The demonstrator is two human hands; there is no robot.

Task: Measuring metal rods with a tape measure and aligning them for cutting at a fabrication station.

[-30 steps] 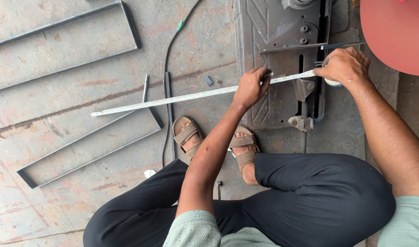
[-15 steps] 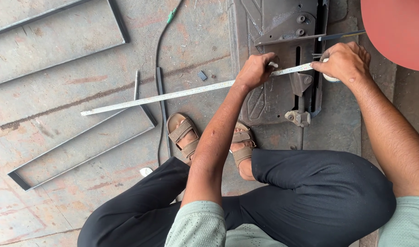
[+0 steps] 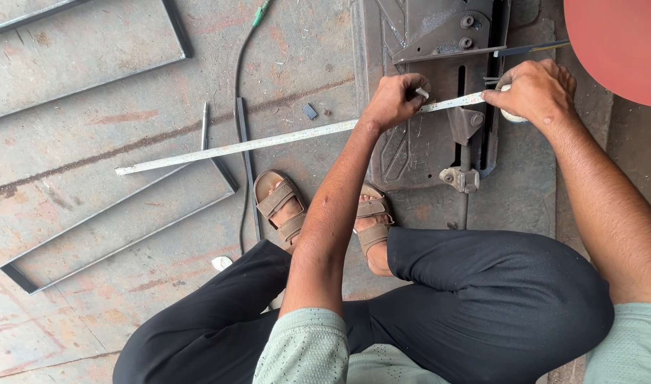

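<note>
Rusty steel floor (image 3: 91, 299) carries a long, thin metal strip (image 3: 268, 141), likely stiff yet springy, gripped closed by left hand (image 3: 393, 99) and right hand (image 3: 535, 89) over the saw base (image 3: 425, 43).

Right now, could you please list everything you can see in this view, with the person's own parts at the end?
Metal strip: one, pale, across floor onto machine base.
Machine base: one, dark grey, top centre.
Red disc: one, top right corner.
Rectangular frames: two, dark, on floor at left.
Cable: one, black, green end.
Left hand: gripping the strip.
Right hand: holding the strip's end.
Sandalled feet: two, brown sandals.
</note>
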